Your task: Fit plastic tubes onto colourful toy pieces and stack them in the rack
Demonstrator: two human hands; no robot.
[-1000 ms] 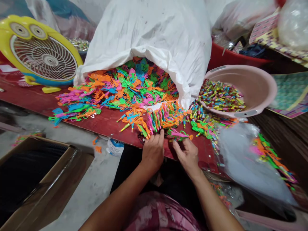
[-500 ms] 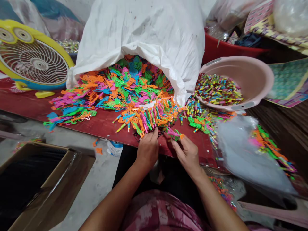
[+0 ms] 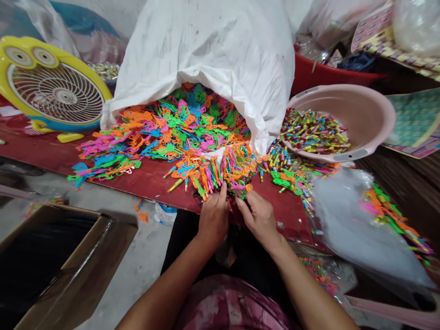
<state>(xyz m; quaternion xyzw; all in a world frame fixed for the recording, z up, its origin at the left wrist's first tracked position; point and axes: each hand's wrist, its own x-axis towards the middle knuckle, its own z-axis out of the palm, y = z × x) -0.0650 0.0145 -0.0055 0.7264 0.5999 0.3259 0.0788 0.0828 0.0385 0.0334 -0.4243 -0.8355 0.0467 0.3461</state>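
A tight row of small plastic pieces [image 3: 215,172], orange, pink and green, stands at the red table's near edge, partly over a dark frame. My left hand [image 3: 213,215] is closed at the front of this row, its fingertips against the lower ends; what they grip is hidden. Just to the right, my right hand [image 3: 258,213] pinches a few small plastic toy pieces [image 3: 238,188], pink, green and orange, between thumb and fingers. Behind the row, a loose heap of paddle-shaped plastic pieces [image 3: 165,133] spills from a white sack [image 3: 209,41].
A yellow fan [image 3: 58,87] stands at left. To the right, a pink basin [image 3: 369,114] holds small striped tubes [image 3: 316,133], more lying beside it. Clear plastic bags [image 3: 354,220] cover the table's right end. An open cardboard box [image 3: 82,266] sits low at left.
My right hand has moved left with the plastic pieces, closer to the row and my left hand. My left hand stays at the row. The whole view has shifted slightly.
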